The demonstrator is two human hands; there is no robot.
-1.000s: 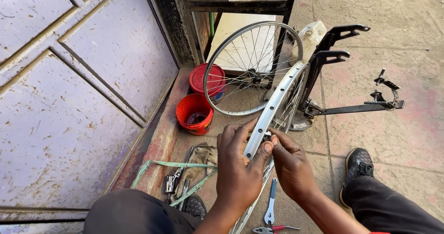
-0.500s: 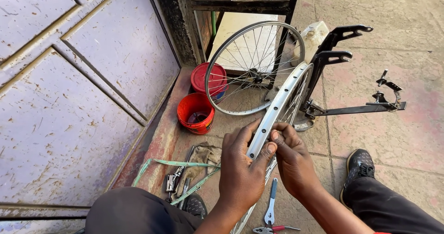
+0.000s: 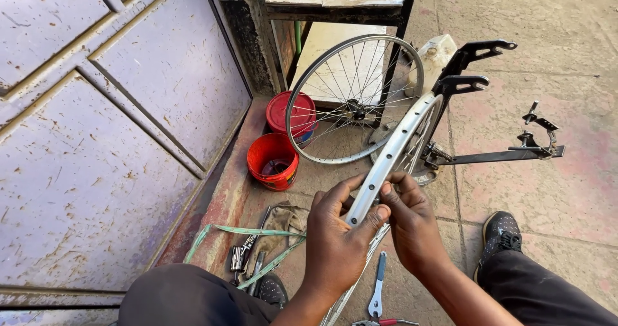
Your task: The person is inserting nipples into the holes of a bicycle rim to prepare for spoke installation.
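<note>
I hold a silver bicycle rim [image 3: 399,142] edge-on in front of me, its top sitting in a black truing stand [image 3: 473,81]. My left hand [image 3: 338,239] grips the near part of the rim, thumb on one side and fingers on the other. My right hand [image 3: 412,226] pinches the rim just beside it, fingertips at a spoke hole. Thin spokes [image 3: 412,155] show behind the rim near the stand.
A second spoked wheel [image 3: 354,97] leans against a table leg. Two red buckets [image 3: 275,162] stand by the purple metal door [image 3: 96,120]. Tools and a cloth [image 3: 270,226] lie at my left knee, a spanner [image 3: 376,294] between my legs, and my right shoe [image 3: 502,232] is on the paving.
My hands stay on the rim; the fingers have shifted slightly along it. The view has barely moved.
</note>
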